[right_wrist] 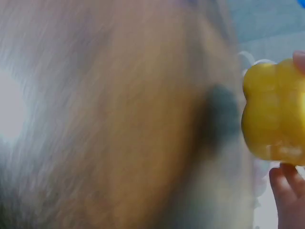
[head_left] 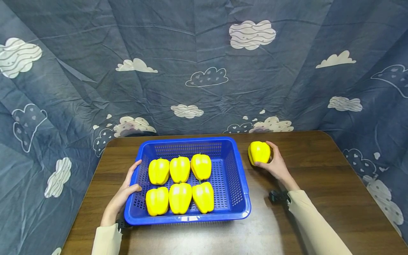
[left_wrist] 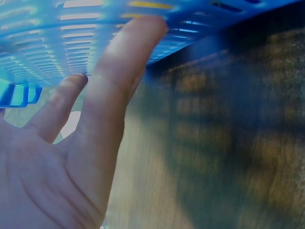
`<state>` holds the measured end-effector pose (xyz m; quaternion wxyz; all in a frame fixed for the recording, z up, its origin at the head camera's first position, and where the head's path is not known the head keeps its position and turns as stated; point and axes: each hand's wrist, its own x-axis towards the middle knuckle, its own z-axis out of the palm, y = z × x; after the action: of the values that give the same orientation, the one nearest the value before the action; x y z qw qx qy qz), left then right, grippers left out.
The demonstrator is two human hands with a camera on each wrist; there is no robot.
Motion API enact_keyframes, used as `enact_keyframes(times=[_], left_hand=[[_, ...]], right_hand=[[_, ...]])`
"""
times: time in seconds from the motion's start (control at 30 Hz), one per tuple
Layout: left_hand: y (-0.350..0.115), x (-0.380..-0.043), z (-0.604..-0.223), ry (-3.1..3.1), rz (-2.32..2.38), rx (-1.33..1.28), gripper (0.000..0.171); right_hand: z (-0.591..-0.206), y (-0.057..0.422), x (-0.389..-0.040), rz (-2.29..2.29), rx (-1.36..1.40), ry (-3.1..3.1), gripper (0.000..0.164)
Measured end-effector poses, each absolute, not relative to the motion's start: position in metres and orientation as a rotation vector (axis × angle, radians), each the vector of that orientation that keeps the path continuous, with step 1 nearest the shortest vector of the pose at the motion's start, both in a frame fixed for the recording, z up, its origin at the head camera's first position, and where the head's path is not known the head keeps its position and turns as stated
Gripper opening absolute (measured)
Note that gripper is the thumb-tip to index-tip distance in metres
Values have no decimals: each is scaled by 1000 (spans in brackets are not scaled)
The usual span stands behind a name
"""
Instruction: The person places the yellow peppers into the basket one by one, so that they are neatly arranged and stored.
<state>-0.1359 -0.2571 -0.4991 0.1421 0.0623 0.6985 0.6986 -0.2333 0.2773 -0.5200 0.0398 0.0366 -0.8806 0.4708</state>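
Observation:
A blue plastic basket (head_left: 183,219) with slotted walls stands on the wooden table and holds several yellow bell peppers (head_left: 180,198) in two rows. At its left side, my left hand (head_left: 122,194) rests with thumb and forefinger reaching over the rim. The left wrist view has the straight fingers (left_wrist: 107,90) against the basket's slotted wall (left_wrist: 71,45). Right of the basket, my right hand (head_left: 275,164) grips another yellow bell pepper (head_left: 259,153) between thumb and fingers. In the right wrist view this pepper (right_wrist: 271,112) is cut off by the frame's edge, with most of the hand.
The dark wooden table (head_left: 325,170) extends on both sides of the basket. Behind it hangs a grey-blue curtain (head_left: 204,53) with white cloud prints. A small black device (head_left: 277,196) sits at my right wrist.

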Motion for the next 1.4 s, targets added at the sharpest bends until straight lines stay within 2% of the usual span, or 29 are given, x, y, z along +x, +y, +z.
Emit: enact_keyframes(times=[0.23, 0.87, 1.4], left_hand=[[-257, -136, -498, 2033, 2010, 178, 85], [-257, -136, -499, 2017, 2027, 219, 85], [-257, -135, -498, 2012, 2017, 200, 85]], right_hand=[[-494, 267, -225, 1630, 106, -2568, 96], [-438, 237, -192, 1605, 261, -2492, 95], [-424, 204, -171, 1601, 446, -2422, 90]])
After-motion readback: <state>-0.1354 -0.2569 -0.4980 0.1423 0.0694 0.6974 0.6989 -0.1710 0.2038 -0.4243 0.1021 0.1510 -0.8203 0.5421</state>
